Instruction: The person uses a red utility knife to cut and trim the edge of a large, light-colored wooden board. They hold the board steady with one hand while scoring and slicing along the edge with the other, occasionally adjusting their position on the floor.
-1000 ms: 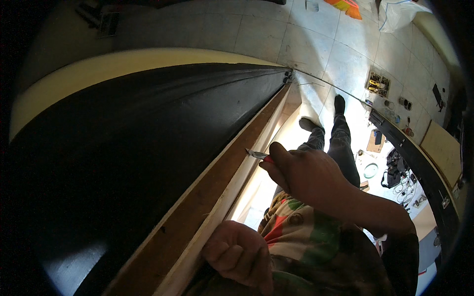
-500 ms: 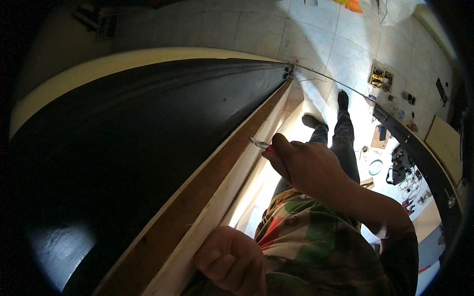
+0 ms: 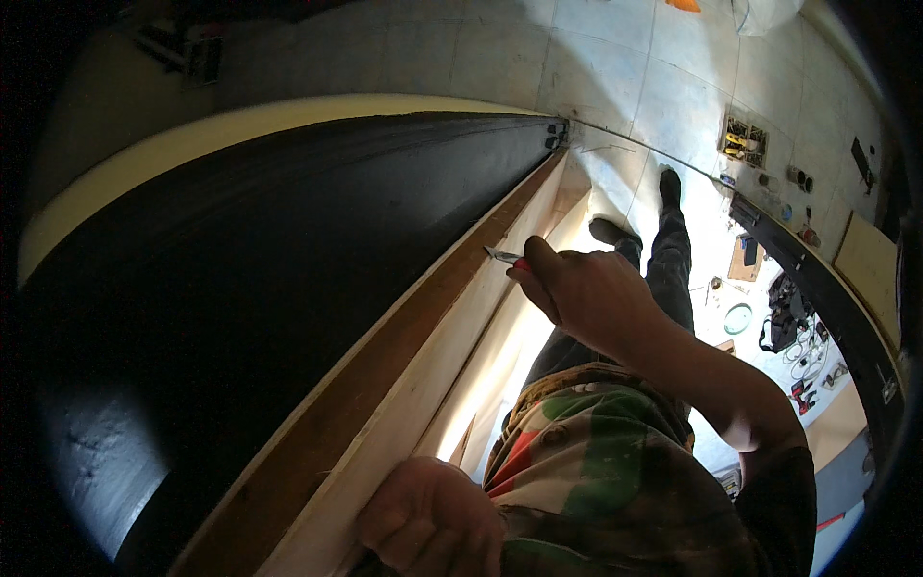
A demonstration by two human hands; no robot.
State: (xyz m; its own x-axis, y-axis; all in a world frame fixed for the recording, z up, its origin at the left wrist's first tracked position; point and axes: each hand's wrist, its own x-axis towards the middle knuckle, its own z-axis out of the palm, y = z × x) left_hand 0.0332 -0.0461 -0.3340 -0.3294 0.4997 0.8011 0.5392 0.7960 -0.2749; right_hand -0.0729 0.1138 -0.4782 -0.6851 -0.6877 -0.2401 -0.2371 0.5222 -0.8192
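In my right hand (image 3: 596, 293) is a utility knife (image 3: 505, 258) with a red handle and a bare metal blade. The fingers close round the handle, and the blade tip meets or hovers just over the edge of a long brown wooden strip (image 3: 404, 338). My left hand (image 3: 433, 519) is a fist at the near end, against the pale side of the frame (image 3: 380, 447); whatever it holds, if anything, is hidden. Left of the strip lies a large black panel (image 3: 288, 250), with a cream-coloured edge (image 3: 240, 117) along its far side.
Beyond the panel is a tiled floor (image 3: 596, 58). On the right are a box of tools (image 3: 742, 142), a dark curved edge (image 3: 798, 260), a teal ring (image 3: 737, 318), a black bag (image 3: 788, 317) and a red drill (image 3: 803, 394). My feet (image 3: 615, 231) stand on the bright floor.
The right hand with the knife has moved slightly toward the far end of the strip. The left fist sits a little lower and further left. The whole view has shifted a bit.
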